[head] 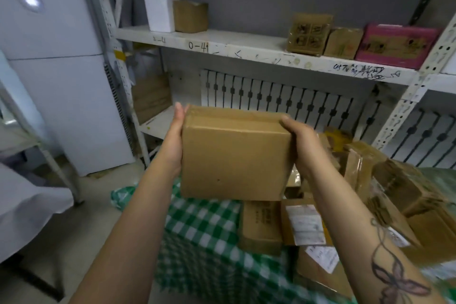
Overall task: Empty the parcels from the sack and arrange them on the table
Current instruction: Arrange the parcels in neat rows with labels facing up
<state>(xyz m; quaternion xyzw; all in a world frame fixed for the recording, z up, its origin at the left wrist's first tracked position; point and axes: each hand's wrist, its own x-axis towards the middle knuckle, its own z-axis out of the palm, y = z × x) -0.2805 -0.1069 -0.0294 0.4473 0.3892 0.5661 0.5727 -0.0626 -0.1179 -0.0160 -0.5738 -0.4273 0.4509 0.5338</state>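
Left hand (176,138) presses straight fingers (179,112) against one side of the cardboard box (234,153), right hand (301,143) grasps the other, above the bench (202,229)

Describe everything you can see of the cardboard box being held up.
The plain brown cardboard box is closed, top flaps folded shut, no label showing. It is held in the air above the green checked tablecloth. The left hand presses flat on its left side; the right hand grips its right side, thumb on top.
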